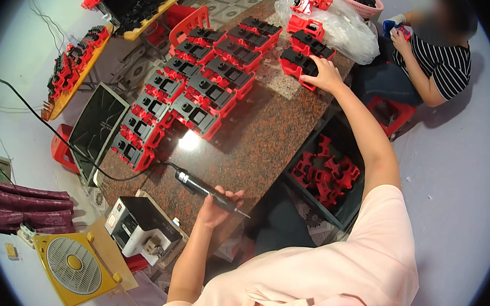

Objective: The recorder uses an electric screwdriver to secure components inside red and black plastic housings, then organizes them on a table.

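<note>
On the speckled table (pixel 282 121), near its right edge, your right hand (pixel 326 77) grasps a red-and-black assembly (pixel 294 60); hold it squarely. Your left hand (pixel 214 209) grasps the electric screwdriver (pixel 195 183); keep its bit (pixel 243 214) clear of you. Both long axes slant upper-left to lower-right, the bit pointing lower-right.

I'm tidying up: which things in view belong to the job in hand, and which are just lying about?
Seemingly part of the job:
black corded screwdriver, in the left hand
red-and-black unit, touched by the right hand
rows of similar units
loose red parts

Seemingly just around:
yellow fan
purple curtain
</note>
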Motion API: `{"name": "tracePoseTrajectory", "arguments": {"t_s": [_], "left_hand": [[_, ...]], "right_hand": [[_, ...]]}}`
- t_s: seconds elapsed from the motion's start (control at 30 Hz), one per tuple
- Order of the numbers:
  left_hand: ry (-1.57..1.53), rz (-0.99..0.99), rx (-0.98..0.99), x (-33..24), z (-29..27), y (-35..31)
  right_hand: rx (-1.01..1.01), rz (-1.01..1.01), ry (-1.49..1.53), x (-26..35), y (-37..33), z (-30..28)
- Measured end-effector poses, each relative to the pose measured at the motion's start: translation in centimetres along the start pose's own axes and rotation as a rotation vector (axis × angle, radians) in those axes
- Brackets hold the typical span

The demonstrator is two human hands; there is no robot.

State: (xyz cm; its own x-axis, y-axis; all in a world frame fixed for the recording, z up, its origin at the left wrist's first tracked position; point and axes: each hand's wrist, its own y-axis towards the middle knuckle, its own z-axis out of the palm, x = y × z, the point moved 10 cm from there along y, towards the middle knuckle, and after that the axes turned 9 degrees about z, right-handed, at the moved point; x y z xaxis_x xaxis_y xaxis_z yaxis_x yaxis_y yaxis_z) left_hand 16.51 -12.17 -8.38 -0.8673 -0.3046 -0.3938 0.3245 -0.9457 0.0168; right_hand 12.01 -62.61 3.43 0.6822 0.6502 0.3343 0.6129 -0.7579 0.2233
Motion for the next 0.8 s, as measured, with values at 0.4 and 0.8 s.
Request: {"name": "tracePoseTrajectory", "arguments": {"t_s": [0.4,0.8], "left_hand": [[-0.013,0.010,0.027,0.5,-2.2,-0.2],[0.328,0.187,-0.214,0.8,1.0,-5.6]], "right_hand": [[-0.143,-0.318,0.106,7.9,-14.6,-3.4],[0.080,-0.533,0.266,20.0,-29.4,-3.0]]}}
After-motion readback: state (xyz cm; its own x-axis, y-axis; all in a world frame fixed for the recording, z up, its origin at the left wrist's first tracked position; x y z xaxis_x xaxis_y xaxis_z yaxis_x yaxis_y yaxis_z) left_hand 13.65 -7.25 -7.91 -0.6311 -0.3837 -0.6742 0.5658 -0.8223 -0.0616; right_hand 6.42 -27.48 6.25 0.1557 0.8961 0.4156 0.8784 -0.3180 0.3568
